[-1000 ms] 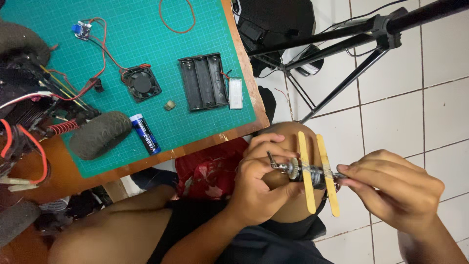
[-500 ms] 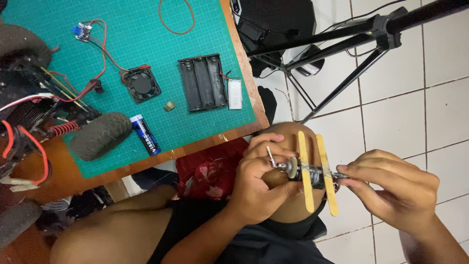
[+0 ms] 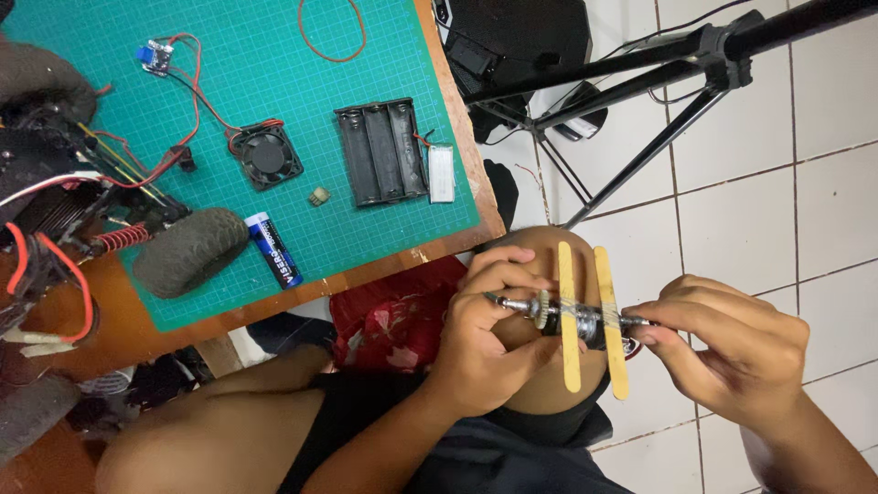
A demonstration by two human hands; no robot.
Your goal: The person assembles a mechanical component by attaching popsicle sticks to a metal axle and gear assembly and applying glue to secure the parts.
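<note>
Over my knee I hold a small motor assembly (image 3: 585,320): a dark cylinder with a metal shaft, a small gear and two pale wooden sticks (image 3: 590,316) tied across it. My left hand (image 3: 485,338) grips its left end, fingers curled around the shaft and gear. My right hand (image 3: 732,352) pinches the right end with fingertips. Both hands are off the table, above the tiled floor.
A green cutting mat (image 3: 274,137) covers the wooden table, bearing a black battery holder (image 3: 380,151), a small fan (image 3: 267,157), a blue battery (image 3: 274,249), a red rubber band (image 3: 331,27) and a wired toy car chassis (image 3: 64,210). A black tripod (image 3: 658,101) stands on the white tiles.
My hands and the assembly stay over the knee, barely shifting. The fingers of my left hand have adjusted slightly around the shaft.
</note>
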